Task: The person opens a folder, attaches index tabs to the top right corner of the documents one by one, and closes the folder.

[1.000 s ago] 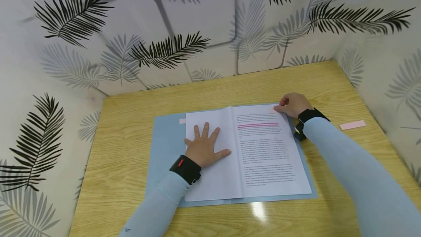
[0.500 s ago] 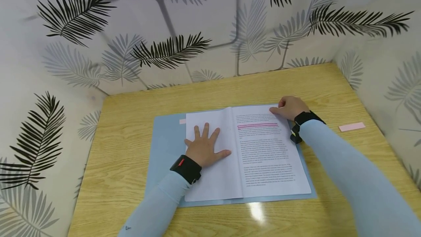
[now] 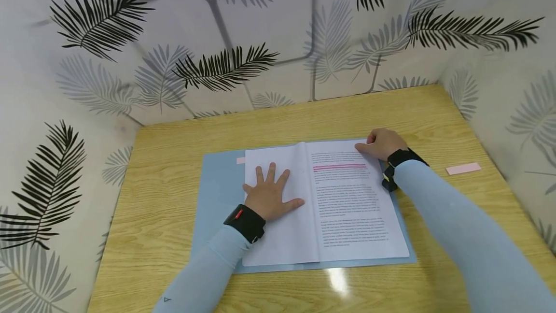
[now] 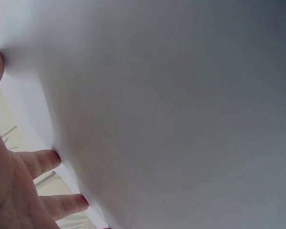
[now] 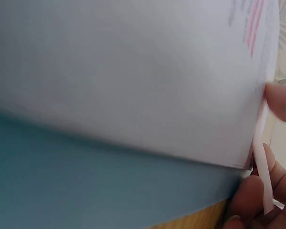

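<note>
An open printed booklet (image 3: pixel 284 248) lies on a light blue folder (image 3: pixel 219 206). Spread wide, my left hand (image 3: pixel 269 199) presses flat on the blank left page; in the left wrist view its fingertips (image 4: pixel 50 157) touch the white paper. At the top right corner of the printed page (image 3: pixel 347 202), my right hand (image 3: pixel 384 144) pinches a pale pink sticky tab (image 5: pixel 263 176) at the paper's edge. Its thumb (image 5: pixel 281 102) rests on the page there, and the other fingers are curled. A pink highlighted line (image 3: pixel 340 166) crosses the upper text.
Another pink sticky tab (image 3: pixel 241 160) juts from the left page's edge. To the right, a pink strip (image 3: pixel 463 168) lies on the wooden table (image 3: pixel 156 177). A leaf-patterned wall covering (image 3: pixel 286 28) stands behind and beside the table.
My right hand has shifted slightly left and toward me along the page's top corner. The left hand has stayed in place on the left page.
</note>
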Available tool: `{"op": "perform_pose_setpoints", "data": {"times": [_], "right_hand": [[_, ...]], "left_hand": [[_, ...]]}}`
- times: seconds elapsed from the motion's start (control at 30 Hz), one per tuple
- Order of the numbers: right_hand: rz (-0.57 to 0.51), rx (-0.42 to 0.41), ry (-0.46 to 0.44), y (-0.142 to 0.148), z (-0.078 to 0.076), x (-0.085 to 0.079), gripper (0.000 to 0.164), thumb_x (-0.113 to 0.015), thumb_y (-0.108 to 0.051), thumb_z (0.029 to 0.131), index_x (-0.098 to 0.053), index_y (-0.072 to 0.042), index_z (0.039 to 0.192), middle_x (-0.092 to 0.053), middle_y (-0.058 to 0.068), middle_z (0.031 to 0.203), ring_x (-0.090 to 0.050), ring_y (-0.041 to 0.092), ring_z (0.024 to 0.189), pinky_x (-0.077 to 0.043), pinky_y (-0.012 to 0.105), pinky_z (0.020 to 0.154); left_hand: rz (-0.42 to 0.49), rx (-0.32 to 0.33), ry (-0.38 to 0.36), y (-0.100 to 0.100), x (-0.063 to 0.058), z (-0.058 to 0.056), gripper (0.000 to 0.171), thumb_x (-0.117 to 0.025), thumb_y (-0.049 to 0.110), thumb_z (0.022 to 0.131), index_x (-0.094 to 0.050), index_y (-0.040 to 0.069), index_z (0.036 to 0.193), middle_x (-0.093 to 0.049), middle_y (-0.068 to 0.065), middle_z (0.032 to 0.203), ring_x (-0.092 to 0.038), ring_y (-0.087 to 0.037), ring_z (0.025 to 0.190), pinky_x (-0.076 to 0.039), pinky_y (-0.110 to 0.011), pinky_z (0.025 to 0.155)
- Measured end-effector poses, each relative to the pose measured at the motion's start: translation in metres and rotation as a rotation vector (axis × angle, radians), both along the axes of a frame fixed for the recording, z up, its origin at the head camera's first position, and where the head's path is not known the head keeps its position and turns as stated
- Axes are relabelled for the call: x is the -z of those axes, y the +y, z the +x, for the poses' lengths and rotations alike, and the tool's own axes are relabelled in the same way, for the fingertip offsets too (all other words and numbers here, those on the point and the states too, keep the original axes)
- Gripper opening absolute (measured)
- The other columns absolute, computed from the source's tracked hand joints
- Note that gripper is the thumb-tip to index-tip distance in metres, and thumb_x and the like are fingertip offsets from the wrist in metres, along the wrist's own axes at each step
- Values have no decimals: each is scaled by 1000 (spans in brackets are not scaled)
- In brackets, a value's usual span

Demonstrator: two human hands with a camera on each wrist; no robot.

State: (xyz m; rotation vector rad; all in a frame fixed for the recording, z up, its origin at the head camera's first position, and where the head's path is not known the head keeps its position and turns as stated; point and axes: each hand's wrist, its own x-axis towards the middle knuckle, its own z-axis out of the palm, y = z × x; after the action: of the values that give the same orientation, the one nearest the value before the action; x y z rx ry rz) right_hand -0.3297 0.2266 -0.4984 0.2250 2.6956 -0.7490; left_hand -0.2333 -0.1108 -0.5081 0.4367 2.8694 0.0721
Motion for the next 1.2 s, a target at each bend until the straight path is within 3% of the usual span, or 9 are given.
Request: {"op": "perform_pose_setpoints", "data": {"times": [0.17,0.47,0.7,1.0,1.07,1.2], "right_hand": [[20,-41,-8,0,-2,-1,53,-67,-57,82,-57,-6,91,-56,12,84,-52,28,72,-38,34,55],[-16,-122,-40,8,-5,2,59,-72,-55,79,-55,-4,106,-56,15,97,-51,30,84,-38,36,64],[-54,-118,-18,13,-7,10,50,-71,-44,84,-54,-4,110,-55,17,104,-51,32,89,-38,38,69],[-139,-103,-69,22,-10,19,35,-64,-25,92,-53,-5,119,-52,19,113,-47,35,99,-40,43,81],[-149,-103,-71,23,-11,19,38,-64,-29,92,-53,-5,118,-52,18,112,-48,34,98,-40,42,78],[-140,-81,-70,22,-14,20,56,-62,-55,87,-56,-5,112,-55,15,106,-50,31,93,-38,38,72]], "left_hand": [[-5,-7,-18,0,-2,0,98,-36,89,74,-30,29,152,-19,-14,158,-17,-50,139,-35,-77,82],[-20,-5,-33,1,-6,1,98,-36,89,74,-28,30,152,-17,-14,158,-17,-50,139,-34,-76,84],[-24,-11,-35,1,-4,1,99,-35,89,74,-28,30,153,-17,-13,159,-16,-50,139,-33,-77,84],[-11,-18,-25,0,-1,2,99,-36,90,73,-29,31,152,-17,-13,159,-16,-50,140,-33,-77,84],[-8,-17,-25,0,1,1,99,-36,90,73,-29,31,152,-17,-13,159,-15,-50,140,-33,-77,84],[-6,-17,-27,0,1,0,99,-36,90,73,-29,31,152,-17,-13,159,-16,-50,140,-33,-77,84]]}}
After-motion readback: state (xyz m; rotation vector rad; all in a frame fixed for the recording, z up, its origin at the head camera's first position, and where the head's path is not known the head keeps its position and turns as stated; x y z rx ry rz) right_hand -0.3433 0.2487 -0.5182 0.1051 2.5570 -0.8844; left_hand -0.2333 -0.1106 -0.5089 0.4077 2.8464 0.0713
